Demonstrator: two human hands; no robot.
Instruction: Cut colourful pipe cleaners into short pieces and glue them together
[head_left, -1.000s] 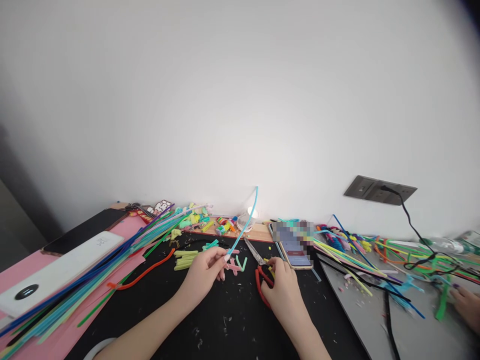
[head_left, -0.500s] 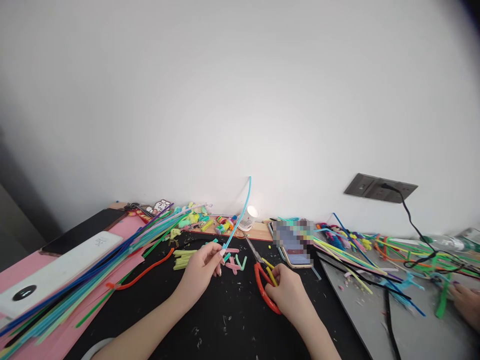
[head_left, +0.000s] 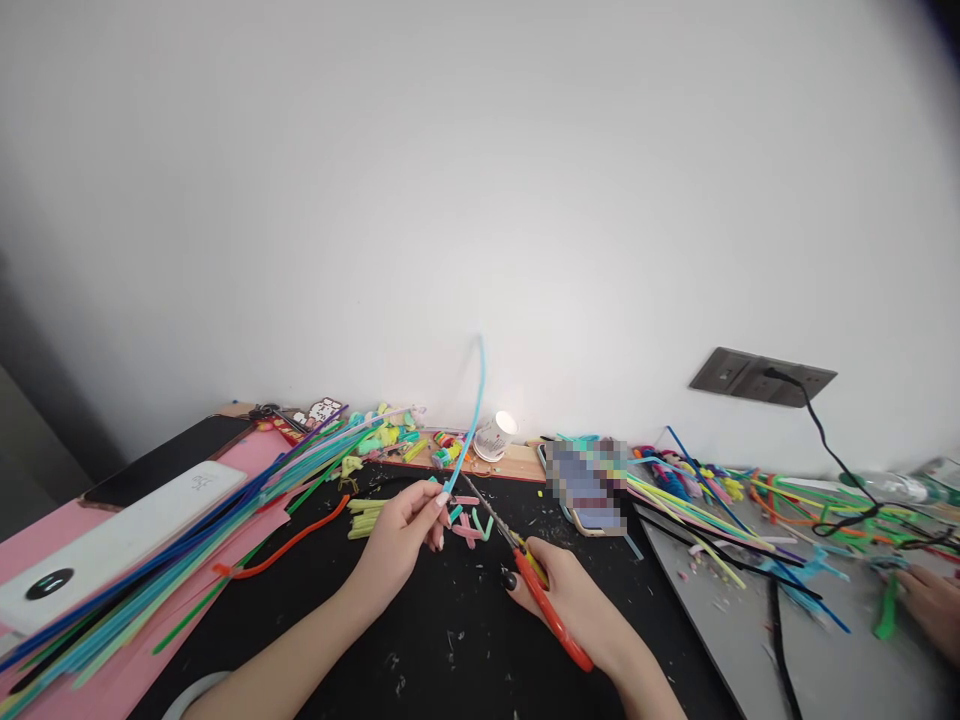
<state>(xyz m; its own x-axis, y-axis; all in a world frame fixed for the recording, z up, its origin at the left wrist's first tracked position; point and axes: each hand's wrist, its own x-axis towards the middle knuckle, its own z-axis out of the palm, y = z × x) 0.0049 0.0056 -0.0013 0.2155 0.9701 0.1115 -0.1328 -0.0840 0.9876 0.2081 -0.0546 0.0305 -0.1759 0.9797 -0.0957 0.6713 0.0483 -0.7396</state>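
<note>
A long light-blue pipe cleaner [head_left: 476, 410] stands up from the pinched fingers of my left hand [head_left: 409, 520]; its upper end is bent and blurred. In my right hand [head_left: 570, 590] are red-handled scissors [head_left: 551, 615], their blades pointing up and left toward the left fingertips. Between and beyond the hands, short pink pieces [head_left: 469, 530] and a bent mint-green piece [head_left: 486, 528] lie on the black surface. Cut yellow-green pieces [head_left: 365, 517] lie just left of my left hand.
Bundled long pipe cleaners [head_left: 172, 560] and a white device [head_left: 127, 545] lie left. A paper cup [head_left: 496, 436] and phone [head_left: 592, 500] stand or lie behind. At right are a grey board [head_left: 690, 570], colourful pipe cleaners, a cable and another person's hand [head_left: 930, 605].
The scissors have turned in my right hand, with blades now lower and farther left and handles farther right. The pipe cleaner's top has swung left.
</note>
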